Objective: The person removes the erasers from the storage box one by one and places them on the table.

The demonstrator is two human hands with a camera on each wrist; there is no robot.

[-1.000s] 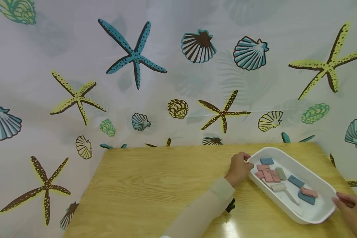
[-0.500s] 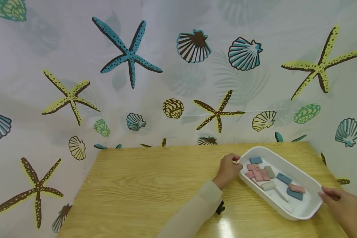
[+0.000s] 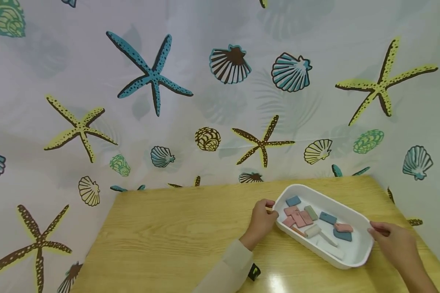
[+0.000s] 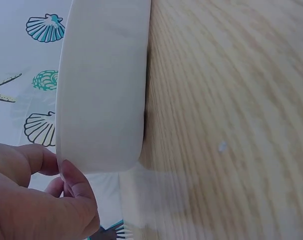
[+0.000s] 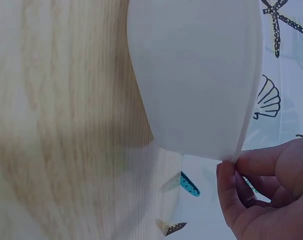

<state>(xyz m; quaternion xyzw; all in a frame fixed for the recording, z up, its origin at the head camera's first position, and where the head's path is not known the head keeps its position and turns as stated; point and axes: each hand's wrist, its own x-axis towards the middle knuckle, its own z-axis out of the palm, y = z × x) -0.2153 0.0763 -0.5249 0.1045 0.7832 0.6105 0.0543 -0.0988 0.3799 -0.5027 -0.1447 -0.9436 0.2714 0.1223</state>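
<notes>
A white oblong tray (image 3: 363, 248) with rounded corners is held between both hands over the right part of the wooden table. My left hand (image 3: 262, 221) pinches the rim at its far left end, thumb and fingers on the edge. At the near right end, my right hand (image 3: 396, 244) pinches the opposite rim. Inside lie several small eraser-like blocks: a pink block (image 3: 298, 219), a blue block (image 3: 328, 218), a grey-green block (image 3: 310, 213) and a whitish roll (image 3: 312, 231). In the left wrist view the tray wall (image 4: 104, 90) stands close over the wood.
The wooden table (image 3: 168, 236) stretches out to the left of the tray. Behind and at both sides hangs a white curtain (image 3: 212, 101) printed with starfish and shells. A small black piece (image 3: 254, 272) shows beside the left sleeve (image 3: 227, 268).
Both hands have shifted the tray leftward along the table, with the blocks keeping their places inside. The head view has also turned slightly to the right.
</notes>
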